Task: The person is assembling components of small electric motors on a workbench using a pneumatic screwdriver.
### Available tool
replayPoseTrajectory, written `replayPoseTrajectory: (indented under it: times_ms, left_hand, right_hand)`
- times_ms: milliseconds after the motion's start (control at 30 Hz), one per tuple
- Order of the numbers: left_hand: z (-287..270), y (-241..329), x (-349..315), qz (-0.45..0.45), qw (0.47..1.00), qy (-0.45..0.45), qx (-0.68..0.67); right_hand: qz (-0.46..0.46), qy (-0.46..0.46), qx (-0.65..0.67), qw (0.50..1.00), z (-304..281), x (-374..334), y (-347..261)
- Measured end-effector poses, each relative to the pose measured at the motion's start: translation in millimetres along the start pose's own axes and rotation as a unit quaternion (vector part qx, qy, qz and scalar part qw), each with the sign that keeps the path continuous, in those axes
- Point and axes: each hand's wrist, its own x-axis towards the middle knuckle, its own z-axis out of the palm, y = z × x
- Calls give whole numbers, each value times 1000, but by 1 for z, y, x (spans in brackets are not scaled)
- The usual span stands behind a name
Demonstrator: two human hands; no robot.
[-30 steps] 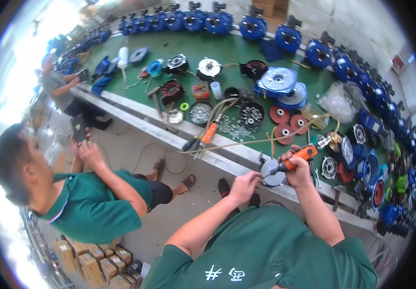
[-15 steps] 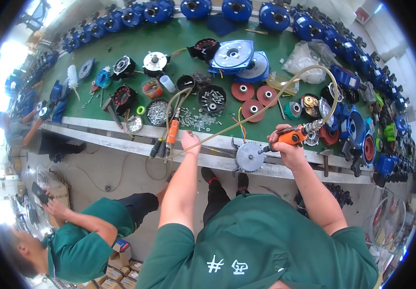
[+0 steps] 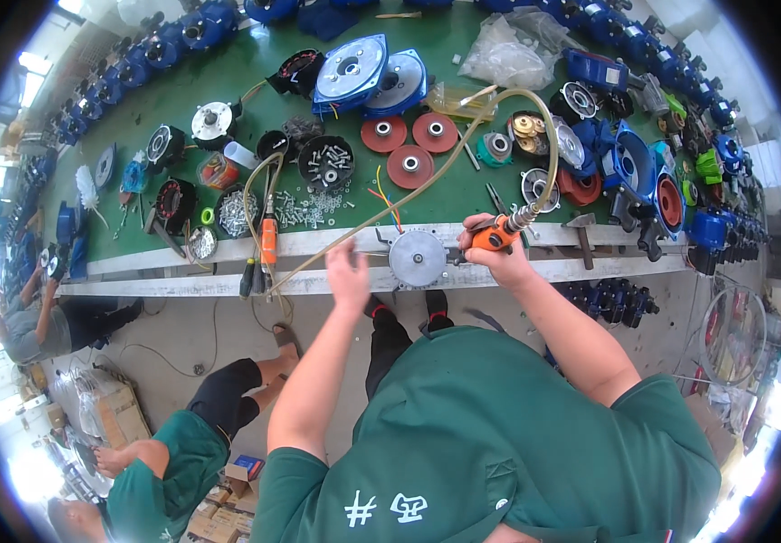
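Note:
My right hand is wrapped round an orange air screwdriver, with a pale hose curving away from its metal rear end. The tool's front end points left, at the right side of a round grey motor end cover; whether it touches is hard to tell. This cover lies at the bench's near edge, with coloured wires rising behind it. Just left of the cover is my left hand, its fingers raised and smeared by motion. A second orange air screwdriver rests further left, beside dark-handled screwdrivers.
Bowls of screws, red discs and blue motor covers cover the green bench. A hammer lies at the right edge. Blue motors line the back. Another person is at lower left.
The view has shifted, so the bench things sit further left. My right hand has brought the screwdriver lower beside the round cover. My left hand has moved nearer the cover.

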Motion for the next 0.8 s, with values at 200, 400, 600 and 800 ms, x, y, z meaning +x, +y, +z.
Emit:
replayPoseTrajectory:
  times_ms: [200,400,600,800]
  left_hand:
    - [13,110,-44,225,965,-136,-24]
    - [50,112,-63,182,974,-128,48]
    - [74,98,-74,136,987,-78,30]
    - [71,109,-68,135,989,-66,0]
  right_hand:
    - [2,-28,9,1000,9,-8,24]
    - [-50,-108,-103,988,8,-12,33]
    - [-68,-277,-232,930,16,-1,14]
    - [-58,-222,-212,950,14,-4,24]
